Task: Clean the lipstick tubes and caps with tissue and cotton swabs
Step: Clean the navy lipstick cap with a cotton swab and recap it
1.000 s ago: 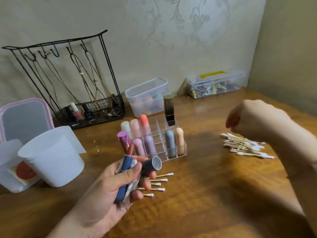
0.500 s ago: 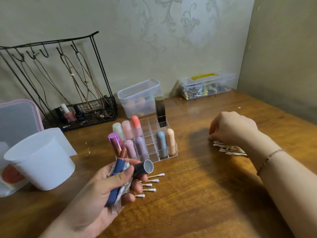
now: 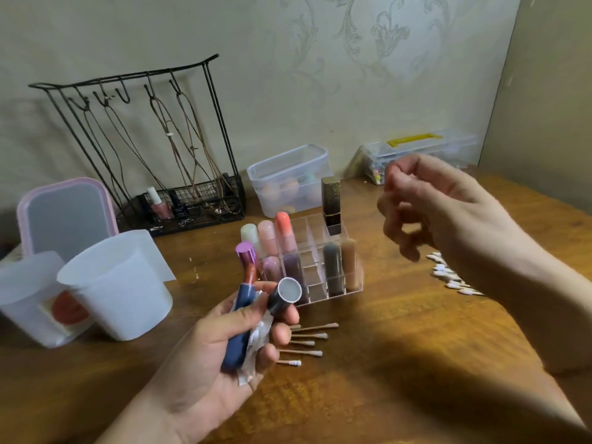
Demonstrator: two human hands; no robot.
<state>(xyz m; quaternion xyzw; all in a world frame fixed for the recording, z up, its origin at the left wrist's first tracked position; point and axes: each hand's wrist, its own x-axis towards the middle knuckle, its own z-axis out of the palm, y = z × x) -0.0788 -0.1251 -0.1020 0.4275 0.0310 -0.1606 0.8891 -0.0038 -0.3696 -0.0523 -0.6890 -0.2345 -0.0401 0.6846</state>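
My left hand (image 3: 205,363) grips a dark blue lipstick tube (image 3: 238,334) with its red stick exposed, its dark cap (image 3: 285,294) and a crumpled white tissue (image 3: 256,341). My right hand (image 3: 442,206) hovers blurred above a pile of cotton swabs (image 3: 448,277), its fingertips pinched together. Whether a swab sits between them is hidden by blur. Several loose swabs (image 3: 307,339) lie on the table just right of my left hand. Behind them, a clear organizer (image 3: 349,285) holds several pastel lipsticks and a black-gold tube (image 3: 331,203).
Two white plastic cups (image 3: 121,283) and a pink-rimmed lid (image 3: 64,213) stand at the left. At the back, against the wall, are a black wire jewellery rack (image 3: 160,155), a clear tub (image 3: 288,177) and a yellow-handled box (image 3: 416,149). The table is brown wood.
My right hand dropped onto the swab pile, then rose off it and moved left with its fingers pinched. My left hand kept its hold on the tube, cap and tissue.
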